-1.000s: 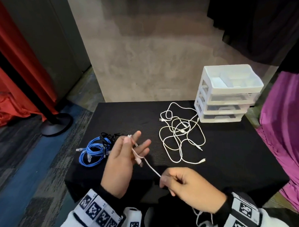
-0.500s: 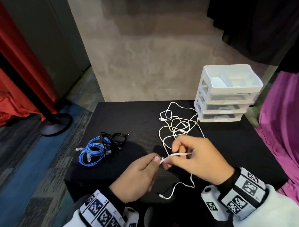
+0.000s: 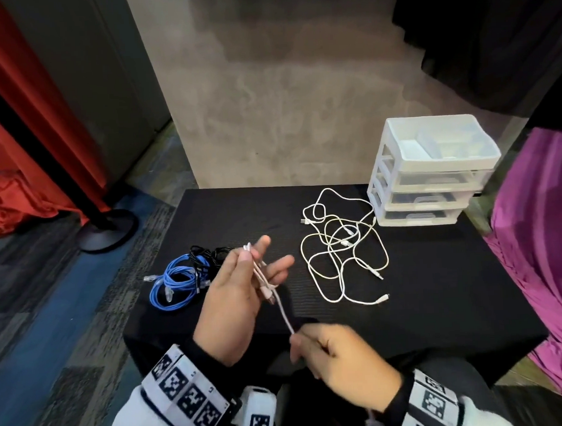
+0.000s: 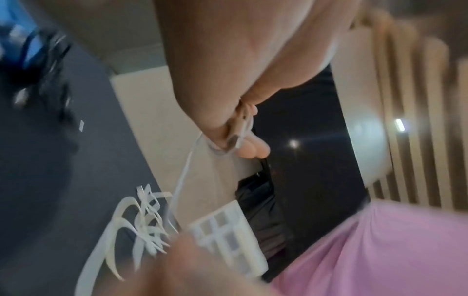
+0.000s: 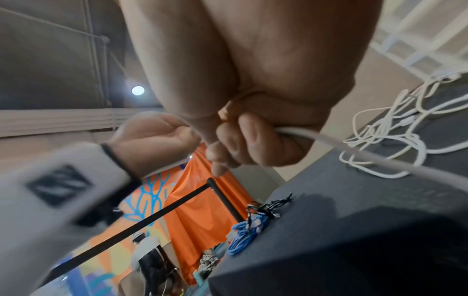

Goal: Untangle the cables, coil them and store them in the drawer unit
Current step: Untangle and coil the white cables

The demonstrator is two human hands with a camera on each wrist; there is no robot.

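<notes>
- Head view: above the near edge of a black table [image 3: 438, 302], the left hand [image 3: 235, 298] is raised with its back to the camera, thumb pressing several turns of a thin white cable [image 3: 282, 312] against fingers [image 3: 278, 264] held nearly straight; the cable runs taut down to the right hand [image 3: 341, 361], whose curled fingers pinch it low and close to the body. A loose tangle of white cables [image 3: 342, 255] lies at mid-table, touching the foot of a white three-drawer unit [image 3: 432, 174] at the far right corner, its drawers pushed in. A coiled blue cable [image 3: 173, 282] and a black cable [image 3: 210, 254] lie together at the left edge
- Left wrist view, blurred: the left hand [image 4: 228, 70] fills the top of the frame, the white cable [image 4: 185, 174] looped round its fingertips [image 4: 253, 148] and trailing down; the tangle [image 4: 142, 226] and the drawer unit [image 4: 228, 236] show below
- Right wrist view: the right hand [image 5: 253, 100] is fisted round the white cable [image 5: 354, 152], which leaves the fist to the right; the left hand [image 5: 152, 138] sits just beyond, and the tangle [image 5: 395, 140] and the blue cable [image 5: 243, 234] lie on the table [image 5: 354, 220]
</notes>
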